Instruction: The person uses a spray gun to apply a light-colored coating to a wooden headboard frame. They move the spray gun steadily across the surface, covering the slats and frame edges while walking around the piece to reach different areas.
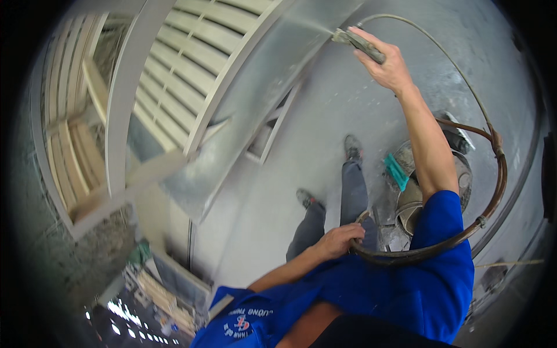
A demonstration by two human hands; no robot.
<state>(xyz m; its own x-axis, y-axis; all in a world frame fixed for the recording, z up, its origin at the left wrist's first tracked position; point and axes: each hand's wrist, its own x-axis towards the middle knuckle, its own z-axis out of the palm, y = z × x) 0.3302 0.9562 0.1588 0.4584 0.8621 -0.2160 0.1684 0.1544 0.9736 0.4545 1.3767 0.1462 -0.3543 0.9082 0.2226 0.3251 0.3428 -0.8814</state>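
Note:
My right hand (387, 62) is raised and closed around a spray gun (355, 40), whose nozzle points left at a white louvred shutter panel (191, 64). A faint spray leaves the nozzle toward the panel's frame. From the gun a thin hose arcs right and joins a thicker brown hose (496, 185) that loops down and back to my waist. My left hand (338, 239) grips that brown hose low, near my hip. My grey trousers and dark shoes (351, 147) show below on the grey floor.
More slatted panels (69, 145) lean at the left. Dusty buckets (418, 197) with a teal tool (396, 171) stand by my right leg. A grey metal sheet (255, 104) lies under the sprayed panel. Paint-dusted floor (348, 104) spreads around.

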